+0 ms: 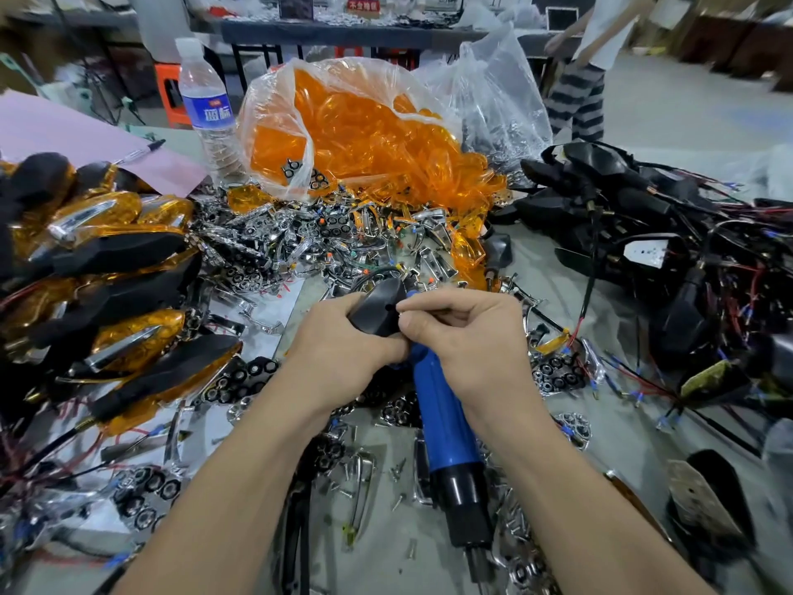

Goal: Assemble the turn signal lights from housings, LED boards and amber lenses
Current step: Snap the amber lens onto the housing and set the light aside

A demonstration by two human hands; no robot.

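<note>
My left hand [343, 358] grips a black turn signal housing [377, 309] at the centre of the table, its back side with a small hole facing up. My right hand [467, 332] holds a blue electric screwdriver [442, 418] and its fingertips pinch something small at the hole in the housing; what it is I cannot tell. The screwdriver's black end points toward me. Finished lights [107, 268] with amber lenses are stacked at the left. A clear bag of amber lenses [356, 131] stands behind. Black housings with wires [643, 234] lie in a heap at the right.
Chrome reflectors and LED parts [309, 238] are strewn across the middle, with loose screws [399, 470] near me. A water bottle [206, 109] stands behind on the left beside a pink sheet [64, 131] with a pen. A person [588, 66] stands at the far right.
</note>
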